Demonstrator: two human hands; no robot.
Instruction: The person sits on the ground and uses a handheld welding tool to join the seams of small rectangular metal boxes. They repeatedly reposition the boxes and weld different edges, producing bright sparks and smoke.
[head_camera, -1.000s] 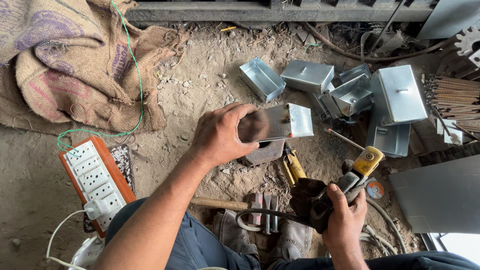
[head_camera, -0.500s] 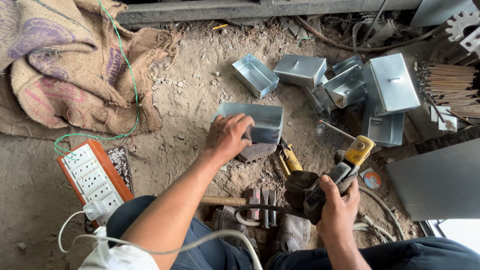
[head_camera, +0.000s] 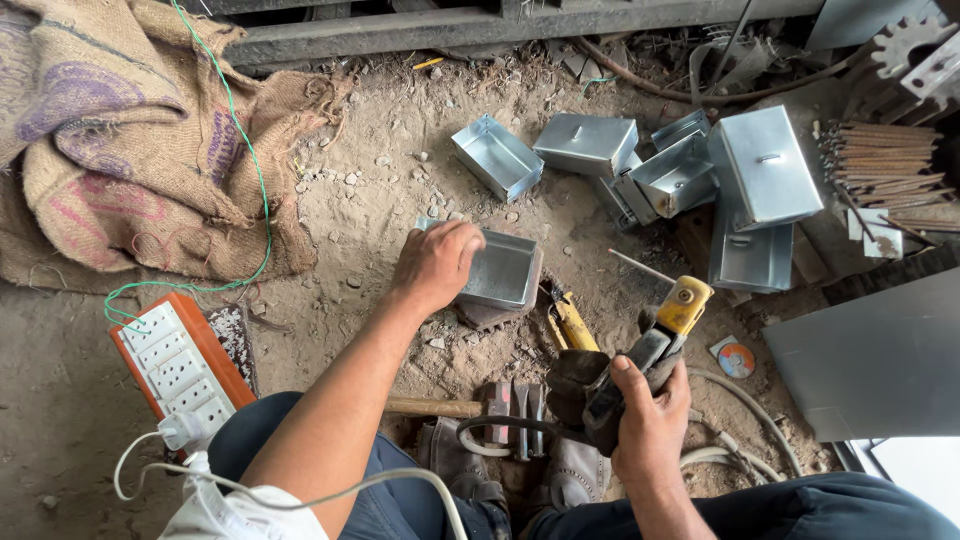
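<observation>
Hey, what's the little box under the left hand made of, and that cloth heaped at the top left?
The box under the left hand looks like thin galvanised sheet steel: dull silver-grey, with sharply folded edges, like the other boxes nearby. The cloth looks like coarse jute sacking: tan, open weave, frayed edges, faded purple print.

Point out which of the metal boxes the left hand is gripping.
The open metal box lying mouth-up nearest the person, its near rim under the left hand. The other metal boxes sit untouched in a cluster farther away.
</observation>
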